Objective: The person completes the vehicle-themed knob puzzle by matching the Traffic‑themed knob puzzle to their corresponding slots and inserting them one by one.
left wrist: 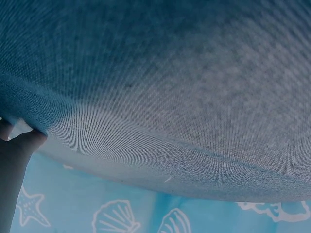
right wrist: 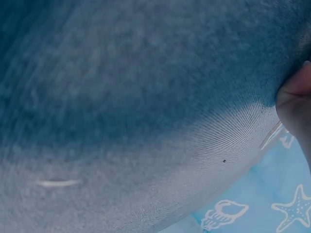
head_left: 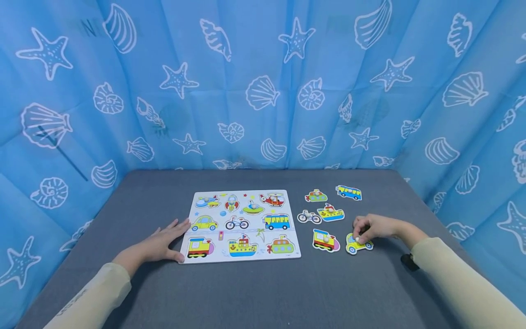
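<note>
A white puzzle board (head_left: 246,234) with pictures of vehicles lies on the grey table. My left hand (head_left: 162,242) rests at its left edge with fingers spread; the thumb is at the lower left corner. To the right of the board, my right hand (head_left: 371,227) pinches a yellow car puzzle piece (head_left: 356,246) by its knob, thumb and fingertips together. Beside that piece lies a train piece (head_left: 326,241). In the left wrist view the left hand (left wrist: 17,155) shows at the left edge; the right hand (right wrist: 297,104) shows at the right edge of its own wrist view.
Farther back lie a bicycle piece (head_left: 309,216), a ship piece (head_left: 330,213), a submarine piece (head_left: 316,196) and a bus piece (head_left: 349,192). Several knobbed pieces, such as the helicopter piece (head_left: 272,200), sit in the board's top row. A blue curtain (head_left: 246,123) surrounds the table.
</note>
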Action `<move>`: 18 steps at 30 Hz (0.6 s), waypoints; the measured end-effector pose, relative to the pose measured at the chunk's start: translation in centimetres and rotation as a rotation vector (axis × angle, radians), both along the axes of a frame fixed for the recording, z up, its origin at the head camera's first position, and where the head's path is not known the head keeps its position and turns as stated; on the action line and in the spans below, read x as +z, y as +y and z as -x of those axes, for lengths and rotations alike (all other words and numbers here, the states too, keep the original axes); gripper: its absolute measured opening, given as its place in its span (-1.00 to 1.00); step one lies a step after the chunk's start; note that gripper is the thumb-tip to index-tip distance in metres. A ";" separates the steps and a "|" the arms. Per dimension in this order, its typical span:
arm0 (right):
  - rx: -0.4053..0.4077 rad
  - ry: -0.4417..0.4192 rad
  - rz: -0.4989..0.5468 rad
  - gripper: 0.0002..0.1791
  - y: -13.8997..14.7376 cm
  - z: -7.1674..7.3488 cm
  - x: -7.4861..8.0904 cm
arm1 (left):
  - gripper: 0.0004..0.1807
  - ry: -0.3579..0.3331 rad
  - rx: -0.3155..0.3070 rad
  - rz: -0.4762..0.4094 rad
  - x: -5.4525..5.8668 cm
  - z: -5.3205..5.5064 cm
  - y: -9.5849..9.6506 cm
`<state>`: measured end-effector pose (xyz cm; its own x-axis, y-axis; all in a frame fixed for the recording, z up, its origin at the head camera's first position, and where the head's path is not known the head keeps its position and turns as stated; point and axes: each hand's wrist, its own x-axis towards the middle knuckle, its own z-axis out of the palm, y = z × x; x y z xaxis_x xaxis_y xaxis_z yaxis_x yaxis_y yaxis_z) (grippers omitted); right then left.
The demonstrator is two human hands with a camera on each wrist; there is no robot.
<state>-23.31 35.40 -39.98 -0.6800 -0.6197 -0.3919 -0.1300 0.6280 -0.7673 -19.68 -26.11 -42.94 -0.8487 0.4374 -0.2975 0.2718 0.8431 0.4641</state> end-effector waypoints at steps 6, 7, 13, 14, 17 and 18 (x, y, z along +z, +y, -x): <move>-0.011 -0.014 0.040 -0.83 0.2 0.0 0.0 | 0.22 0.010 0.001 0.001 0.0 -0.2 -0.2; -0.017 -0.013 0.044 -0.84 0.1 -0.1 0.1 | 0.22 0.009 0.002 0.001 0.0 -0.3 -0.2; -0.078 0.036 0.034 -0.85 -0.5 -0.2 0.7 | 0.22 0.003 0.003 -0.005 0.2 -0.2 0.0; -0.094 0.046 0.030 -0.86 -0.8 -0.2 0.8 | 0.22 0.003 0.003 -0.007 0.2 -0.2 0.1; -0.133 0.074 0.022 -0.86 -1.5 0.0 1.3 | 0.22 0.003 0.003 -0.005 0.4 -0.2 0.2; -0.143 0.083 0.018 -0.86 -1.7 0.0 1.5 | 0.21 0.003 0.003 -0.005 0.4 -0.3 0.2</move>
